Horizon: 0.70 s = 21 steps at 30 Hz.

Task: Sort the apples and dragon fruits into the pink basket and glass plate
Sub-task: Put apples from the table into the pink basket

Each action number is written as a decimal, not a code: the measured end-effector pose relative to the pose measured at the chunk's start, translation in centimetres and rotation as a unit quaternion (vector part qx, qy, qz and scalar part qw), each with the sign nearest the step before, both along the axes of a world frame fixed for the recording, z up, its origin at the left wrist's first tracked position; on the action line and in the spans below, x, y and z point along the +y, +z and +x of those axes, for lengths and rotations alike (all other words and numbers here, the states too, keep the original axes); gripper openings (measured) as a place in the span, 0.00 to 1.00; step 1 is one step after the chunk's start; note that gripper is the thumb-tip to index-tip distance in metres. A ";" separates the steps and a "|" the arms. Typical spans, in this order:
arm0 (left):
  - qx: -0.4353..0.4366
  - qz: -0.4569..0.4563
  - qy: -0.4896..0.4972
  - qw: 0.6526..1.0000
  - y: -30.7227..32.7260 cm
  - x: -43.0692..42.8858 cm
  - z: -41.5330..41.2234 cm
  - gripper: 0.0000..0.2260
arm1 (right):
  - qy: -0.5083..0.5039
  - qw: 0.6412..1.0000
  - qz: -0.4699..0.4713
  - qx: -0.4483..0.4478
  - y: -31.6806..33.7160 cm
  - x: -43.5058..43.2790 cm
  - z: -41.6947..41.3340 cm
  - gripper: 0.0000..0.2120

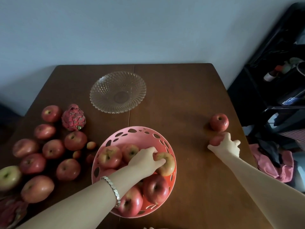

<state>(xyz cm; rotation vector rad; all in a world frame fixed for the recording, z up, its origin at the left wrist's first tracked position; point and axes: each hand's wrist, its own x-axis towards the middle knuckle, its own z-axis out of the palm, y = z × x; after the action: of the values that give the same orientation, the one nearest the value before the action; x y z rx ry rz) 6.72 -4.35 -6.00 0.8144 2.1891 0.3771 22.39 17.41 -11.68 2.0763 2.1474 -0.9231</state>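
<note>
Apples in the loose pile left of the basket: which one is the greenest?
The apple at the far left edge: mostly yellow-green around its stem, while the rest of that pile is red.

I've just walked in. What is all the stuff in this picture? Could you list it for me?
Table: one, brown wood, fills the middle.
Glass plate: one, clear, far middle, nothing in it.
Pink basket: one, near middle.
Basket apples: about six, red and yellowish, in the basket.
Loose apples: nine, mostly red, table's left.
Small fruits: three, reddish, between the loose apples and the basket.
Dragon fruits: two, pink, one far left, one near-left corner.
Lone apple: one, red, table's right.
Pink cloth: one, beyond the right edge.
Left hand: grips a yellowish apple in the basket; silver bracelet on the wrist.
Right hand: grips a red apple beside the lone apple.
</note>
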 end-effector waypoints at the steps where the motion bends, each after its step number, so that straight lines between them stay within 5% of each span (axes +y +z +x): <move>1: -0.003 0.002 -0.003 1.000 -0.1 0.0 -0.1 0.18 | 0.010 1.000 -0.013 0.021 0.5 -0.3 -0.2 0.32; 4: -0.029 0.025 0.022 0.999 -0.3 -0.2 -0.3 0.19 | 0.123 0.983 -0.011 0.136 3.1 -2.5 -2.3 0.32; 8: -0.093 0.057 0.111 0.988 -0.7 -1.0 -0.9 0.23 | 0.313 0.918 0.009 0.242 7.4 -6.8 -7.3 0.30; 15: -0.088 0.181 0.302 0.932 0.6 -1.3 -4.4 0.14 | 0.486 0.869 0.023 0.087 5.7 -11.2 -11.6 0.37; 21: -0.099 0.156 0.170 0.968 1.0 0.0 -4.7 0.14 | 0.465 0.882 0.050 0.059 3.9 -12.6 -11.7 0.36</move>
<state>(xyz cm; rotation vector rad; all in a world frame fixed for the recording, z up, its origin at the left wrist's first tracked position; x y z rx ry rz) 2.04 -4.31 -4.97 0.5297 2.1055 0.9536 10.67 4.83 -7.80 0.7493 2.7965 -0.7876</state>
